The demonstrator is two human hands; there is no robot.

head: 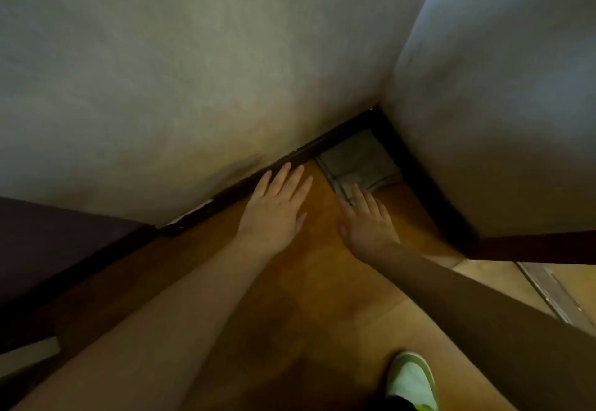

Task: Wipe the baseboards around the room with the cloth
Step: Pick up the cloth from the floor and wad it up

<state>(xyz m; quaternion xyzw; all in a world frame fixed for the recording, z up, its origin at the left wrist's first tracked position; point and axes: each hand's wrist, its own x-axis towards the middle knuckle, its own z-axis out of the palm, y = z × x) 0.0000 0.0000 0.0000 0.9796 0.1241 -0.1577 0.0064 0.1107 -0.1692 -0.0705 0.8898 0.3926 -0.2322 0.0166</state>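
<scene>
Cloth in the floor corner, right hand nearest it

Two grey walls meet at a corner, and the dark baseboard (290,157) runs along their foot, one length slanting from the lower left up to that corner, the other coming back down the right wall. On the wooden floor (306,281), tucked into that same corner, lies the grey cloth (358,159), flat and roughly square. It sits ahead and to the right of both hands. The left hand (277,204) is spread flat with straight fingers, its tips at the baseboard beside the cloth, holding nothing. The right hand (367,220) is also open, fingertips just touching the cloth's near edge, so it looks the likelier one to pick it up.
</scene>
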